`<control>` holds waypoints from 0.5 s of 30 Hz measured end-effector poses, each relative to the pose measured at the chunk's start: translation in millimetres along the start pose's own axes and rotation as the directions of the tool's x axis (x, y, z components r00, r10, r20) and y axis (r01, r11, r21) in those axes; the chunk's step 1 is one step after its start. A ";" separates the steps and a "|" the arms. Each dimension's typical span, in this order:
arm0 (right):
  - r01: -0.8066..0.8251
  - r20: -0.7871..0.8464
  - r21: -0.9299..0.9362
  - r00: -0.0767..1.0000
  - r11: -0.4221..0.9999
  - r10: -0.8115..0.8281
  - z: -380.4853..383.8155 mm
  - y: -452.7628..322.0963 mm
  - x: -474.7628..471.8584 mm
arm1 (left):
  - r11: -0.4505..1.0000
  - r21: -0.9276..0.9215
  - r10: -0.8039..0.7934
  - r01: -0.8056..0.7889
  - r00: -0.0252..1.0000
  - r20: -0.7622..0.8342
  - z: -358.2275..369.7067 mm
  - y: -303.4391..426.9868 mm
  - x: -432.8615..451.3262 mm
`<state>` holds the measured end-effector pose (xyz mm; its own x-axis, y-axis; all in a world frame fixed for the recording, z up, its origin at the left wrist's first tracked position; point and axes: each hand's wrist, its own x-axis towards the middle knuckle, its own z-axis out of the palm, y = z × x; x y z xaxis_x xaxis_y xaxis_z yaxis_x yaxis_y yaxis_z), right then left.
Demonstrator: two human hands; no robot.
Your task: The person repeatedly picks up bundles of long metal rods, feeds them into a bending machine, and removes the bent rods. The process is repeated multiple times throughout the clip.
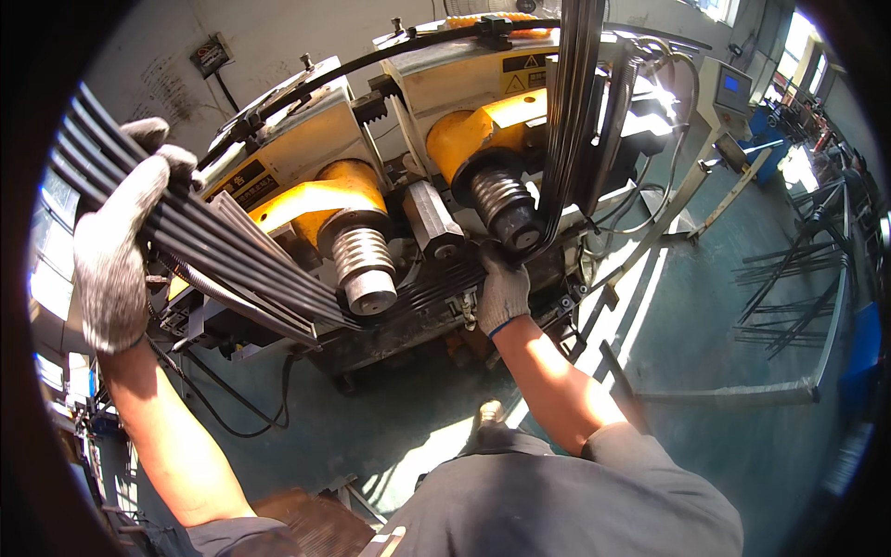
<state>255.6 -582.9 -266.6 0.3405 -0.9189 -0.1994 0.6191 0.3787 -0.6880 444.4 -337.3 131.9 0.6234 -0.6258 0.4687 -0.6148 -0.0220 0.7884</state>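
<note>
Several dark metal rods (243, 244) lie side by side in a bundle, bent upward at both ends around two ribbed steel rollers of a bending machine. My left hand (122, 257), in a pale knit glove, grips the raised left part of the bundle. On the low middle part, just below the right roller (498, 198), rests my right hand (505, 289), also gloved; its fingers are partly hidden by the rods. The left roller (363, 261) stands inside the left bend. Between the rollers sits a hexagonal steel block (431, 219). The bundle's right part (574, 90) rises past the top edge.
Yellow bending arms (320, 198) and cables surround the rollers. A control box with a screen (727, 87) stands at the upper right. Bent rods (786, 278) lie by a metal frame (731, 393) on the right floor. A black hose (237, 432) loops at the lower left.
</note>
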 end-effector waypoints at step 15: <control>0.474 -0.440 -0.568 0.515 0.672 -0.735 -341.7 -316.2 -267.1 | 0.341 -0.817 -0.483 0.466 0.832 0.273 77.1 -174.1 -332.9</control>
<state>-272.9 -495.1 -234.2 -0.5912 -0.8008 0.0960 0.1757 -0.2440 -0.9537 306.6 -185.3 -192.1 0.6837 -0.7229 -0.0999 0.4756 0.3375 0.8123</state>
